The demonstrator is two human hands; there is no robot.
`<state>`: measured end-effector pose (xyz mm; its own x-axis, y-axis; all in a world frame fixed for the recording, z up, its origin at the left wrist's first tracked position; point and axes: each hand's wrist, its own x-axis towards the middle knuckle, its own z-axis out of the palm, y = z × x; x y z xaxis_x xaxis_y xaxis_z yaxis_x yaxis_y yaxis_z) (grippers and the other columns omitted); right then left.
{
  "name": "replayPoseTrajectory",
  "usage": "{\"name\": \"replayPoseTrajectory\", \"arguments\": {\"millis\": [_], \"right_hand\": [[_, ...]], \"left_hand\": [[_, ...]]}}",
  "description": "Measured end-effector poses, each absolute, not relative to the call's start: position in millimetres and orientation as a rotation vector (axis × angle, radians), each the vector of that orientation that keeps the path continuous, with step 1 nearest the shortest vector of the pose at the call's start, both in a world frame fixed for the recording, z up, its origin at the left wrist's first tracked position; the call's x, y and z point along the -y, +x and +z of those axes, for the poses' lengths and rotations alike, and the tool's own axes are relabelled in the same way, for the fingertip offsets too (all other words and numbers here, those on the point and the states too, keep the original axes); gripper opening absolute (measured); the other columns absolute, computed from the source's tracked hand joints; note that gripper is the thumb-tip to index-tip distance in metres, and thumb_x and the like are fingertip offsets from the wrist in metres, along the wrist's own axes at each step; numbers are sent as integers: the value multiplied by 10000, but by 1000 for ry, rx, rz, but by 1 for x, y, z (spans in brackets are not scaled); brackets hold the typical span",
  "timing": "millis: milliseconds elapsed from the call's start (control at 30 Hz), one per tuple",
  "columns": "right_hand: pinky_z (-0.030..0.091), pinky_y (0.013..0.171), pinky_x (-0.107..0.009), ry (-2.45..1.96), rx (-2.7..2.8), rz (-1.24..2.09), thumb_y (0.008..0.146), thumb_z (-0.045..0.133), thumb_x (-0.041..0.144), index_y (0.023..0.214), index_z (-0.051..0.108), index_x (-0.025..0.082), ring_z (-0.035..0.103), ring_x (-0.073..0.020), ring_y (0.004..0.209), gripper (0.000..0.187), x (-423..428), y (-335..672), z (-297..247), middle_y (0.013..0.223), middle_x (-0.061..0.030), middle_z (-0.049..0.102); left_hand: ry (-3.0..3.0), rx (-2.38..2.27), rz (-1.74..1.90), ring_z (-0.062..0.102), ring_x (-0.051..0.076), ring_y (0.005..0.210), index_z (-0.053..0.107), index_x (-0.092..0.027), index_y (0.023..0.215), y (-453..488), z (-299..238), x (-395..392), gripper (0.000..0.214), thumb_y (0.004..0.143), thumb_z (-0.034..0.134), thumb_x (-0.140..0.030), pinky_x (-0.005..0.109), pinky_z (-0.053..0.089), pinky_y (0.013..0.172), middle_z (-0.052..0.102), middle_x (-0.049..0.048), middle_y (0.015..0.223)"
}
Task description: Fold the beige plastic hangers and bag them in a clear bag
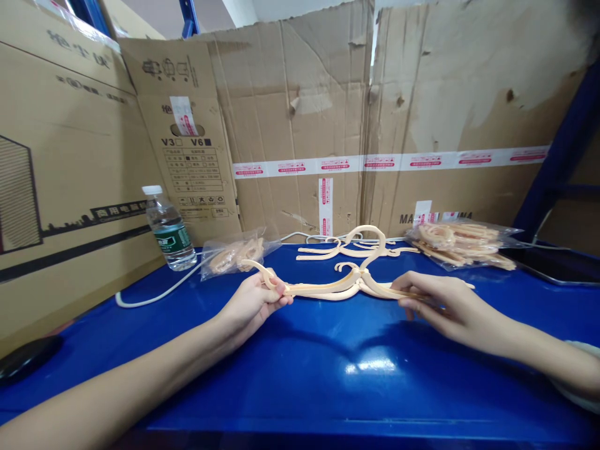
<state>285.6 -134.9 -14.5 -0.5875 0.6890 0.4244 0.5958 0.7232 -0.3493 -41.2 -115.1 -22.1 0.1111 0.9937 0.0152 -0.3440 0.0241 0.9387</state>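
Note:
A cream plastic folding hanger [328, 291] is stretched out between my hands above the blue table, its large hook pointing up. My left hand [257, 297] pinches its left end, where a curved tip sticks out past the fingers. Closed around the right arm of the hanger is my right hand [435, 306]; the fingers partly hide that end. Behind it, more cream hanger pieces [319, 251] lie on the table, partly overlapped in view by the held hanger's hook.
A clear bag of cream parts [229, 255] lies at left, near a water bottle [169, 231]. More bagged hangers [462, 240] sit at right beside a dark flat device [557, 265]. A black mouse [28, 359] is at far left. Cardboard [300, 112] walls the back; a white cable [159, 294] crosses the left.

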Motion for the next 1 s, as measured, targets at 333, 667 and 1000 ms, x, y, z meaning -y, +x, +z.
{"name": "replayPoseTrajectory", "arguments": {"millis": [333,667,1000], "right_hand": [[384,462,-215,-1051,2192,598,942,497,413,1043,535,190,515,-110,498,248,126,287,-13,612,25,540],[399,459,-224,-1040,2142,699,941,481,445,1062,515,177,500,-106,486,296,118,296,-8,623,39,501],[475,708,-297,-1075,2476,406,916,516,348,959,624,179,621,-182,788,206,122,294,-6,902,-56,675]], "left_hand": [[1051,-859,1306,703,129,684,551,-135,657,-40,-20,122,218,693,688,31,176,573,706,681,21,668],[1520,-918,842,705,169,639,541,-153,708,-30,-18,142,195,809,679,-246,240,567,616,744,119,832],[2917,-524,744,684,224,807,654,-213,905,-32,-27,165,204,860,501,-86,305,509,734,720,87,877]]}}
